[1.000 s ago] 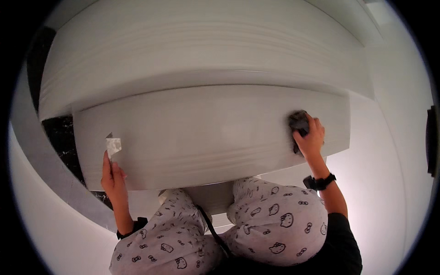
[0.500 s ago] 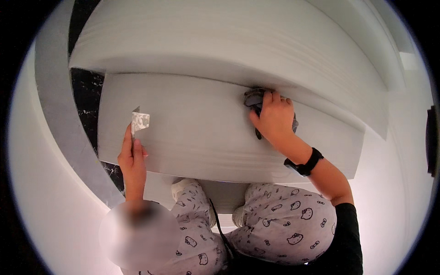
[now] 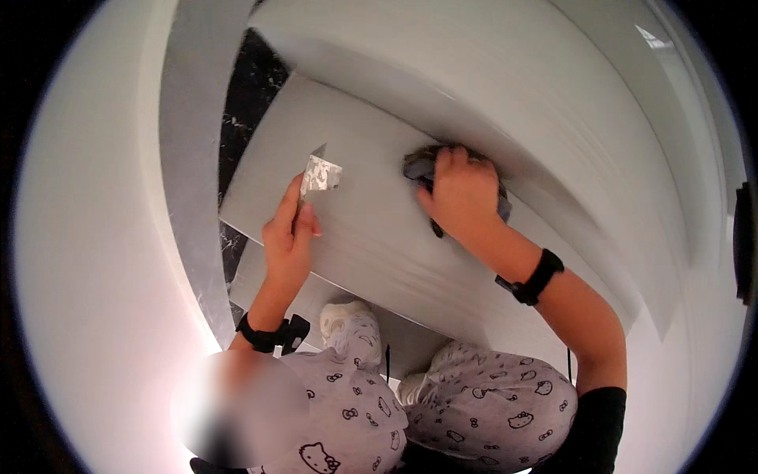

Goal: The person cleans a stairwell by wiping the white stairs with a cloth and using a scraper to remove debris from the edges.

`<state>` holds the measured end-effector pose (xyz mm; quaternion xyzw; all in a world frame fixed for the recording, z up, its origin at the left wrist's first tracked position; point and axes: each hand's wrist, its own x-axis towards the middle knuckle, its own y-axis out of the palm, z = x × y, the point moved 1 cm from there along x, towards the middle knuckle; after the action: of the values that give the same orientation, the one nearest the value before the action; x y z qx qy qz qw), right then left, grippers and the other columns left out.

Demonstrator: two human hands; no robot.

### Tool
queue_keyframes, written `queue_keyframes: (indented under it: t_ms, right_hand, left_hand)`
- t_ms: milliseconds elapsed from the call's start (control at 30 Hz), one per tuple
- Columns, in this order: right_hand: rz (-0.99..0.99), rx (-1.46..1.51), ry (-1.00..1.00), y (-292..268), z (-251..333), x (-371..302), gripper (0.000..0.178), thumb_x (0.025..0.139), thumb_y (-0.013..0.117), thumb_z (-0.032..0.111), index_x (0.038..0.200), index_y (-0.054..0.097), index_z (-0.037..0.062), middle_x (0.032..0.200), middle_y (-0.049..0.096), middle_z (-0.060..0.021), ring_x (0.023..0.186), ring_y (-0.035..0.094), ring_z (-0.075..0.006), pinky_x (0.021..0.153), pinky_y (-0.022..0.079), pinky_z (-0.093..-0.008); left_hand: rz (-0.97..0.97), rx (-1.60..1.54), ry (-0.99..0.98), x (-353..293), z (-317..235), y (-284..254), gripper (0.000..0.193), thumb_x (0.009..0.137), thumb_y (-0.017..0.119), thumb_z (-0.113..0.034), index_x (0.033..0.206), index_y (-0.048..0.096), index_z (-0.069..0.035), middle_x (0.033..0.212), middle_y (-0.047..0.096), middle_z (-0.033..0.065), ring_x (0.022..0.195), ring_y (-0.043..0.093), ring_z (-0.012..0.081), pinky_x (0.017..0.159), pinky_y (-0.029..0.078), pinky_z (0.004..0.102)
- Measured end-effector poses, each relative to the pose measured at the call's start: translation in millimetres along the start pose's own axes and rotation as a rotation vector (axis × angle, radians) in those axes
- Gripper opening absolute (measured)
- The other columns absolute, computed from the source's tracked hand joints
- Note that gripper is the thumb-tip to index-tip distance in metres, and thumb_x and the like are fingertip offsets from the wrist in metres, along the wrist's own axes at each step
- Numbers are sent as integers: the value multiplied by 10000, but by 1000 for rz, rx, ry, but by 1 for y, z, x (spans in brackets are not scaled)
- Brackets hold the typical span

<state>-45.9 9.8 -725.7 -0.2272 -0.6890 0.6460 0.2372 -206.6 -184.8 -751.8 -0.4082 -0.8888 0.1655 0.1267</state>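
My left hand (image 3: 289,238) is closed around the thin handle of a metal scraper (image 3: 322,174). Its flat, shiny blade looks smeared and is held above the pale stair tread (image 3: 359,229). To the right, my right hand (image 3: 464,189) presses down on a bunched dark grey cloth (image 3: 422,164). That cloth lies on the tread close against the foot of the riser, and my palm and fingers cover much of it.
Beyond the tread rises the smooth pale riser (image 3: 474,95). Black marbled stone (image 3: 251,87) and a grey band (image 3: 193,158) run along the left, beside a white wall (image 3: 95,221). My shoe (image 3: 345,313) rests on a lower step.
My view has turned, so the stair now slants down to the right. The scraper stays in my left hand, and my right hand remains on the cloth by the riser.
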Motion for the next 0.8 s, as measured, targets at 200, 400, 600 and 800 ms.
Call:
queue_keyframes:
  t_ms: [200,400,600,800]
  right_hand:
    - [-169,-79,-214,-16,64,70,259,721,658,296,800,642,50,745,597,-96,676,611,-238,561,451,-390]
    - [-125,-26,-133,-11,114,121,227,815,559,156,943,677,11,894,646,-150,788,643,-297,601,490,-448]
    - [-176,-146,-62,2,133,141,283,743,687,192,972,659,29,897,619,-106,781,649,-247,609,531,-342]
    - [-143,32,-217,16,131,151,183,748,634,130,908,683,54,866,627,-115,815,649,-264,597,531,-361]
  left_hand:
    - [-160,-68,26,-10,-5,-15,407,965,444,-80,1363,430,5,678,534,15,588,487,68,561,412,209]
    - [-244,-78,79,-26,11,-25,383,963,441,-73,1324,440,58,650,538,27,579,504,81,566,421,214]
    - [-189,-81,32,-36,30,-25,435,1005,415,-169,1407,362,-11,698,543,13,536,440,47,469,365,198]
    - [-159,-30,97,-39,26,-31,451,1007,394,-158,1425,328,-5,699,547,17,543,456,52,480,384,193]
